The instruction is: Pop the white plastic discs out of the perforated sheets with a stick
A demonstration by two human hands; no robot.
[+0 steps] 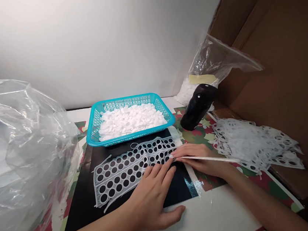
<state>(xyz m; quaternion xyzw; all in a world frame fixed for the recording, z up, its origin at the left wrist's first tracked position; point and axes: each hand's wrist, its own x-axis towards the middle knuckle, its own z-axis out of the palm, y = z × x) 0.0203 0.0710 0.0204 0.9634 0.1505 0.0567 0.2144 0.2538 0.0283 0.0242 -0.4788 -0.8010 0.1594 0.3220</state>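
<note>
Touching the perforated sheet [123, 169] between basket [129, 136] and the bench's [215, 215] near edge, the left hand [151, 197] spreads its thumb; the right hand [207, 160] pinches a white stick [217, 159], tip seemingly at the sheet.

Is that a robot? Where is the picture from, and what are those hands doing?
No robot here, just a person's two bare hands! There's one picture, from a camera worn on the head, looking forward and down. The left hand rests on a white sheet full of round holes. The right hand, at its far end, has a thin white stick. Behind is a blue basket of little white discs. Around them are a black bottle-like thing, two clear bags and more holey sheets.
</note>
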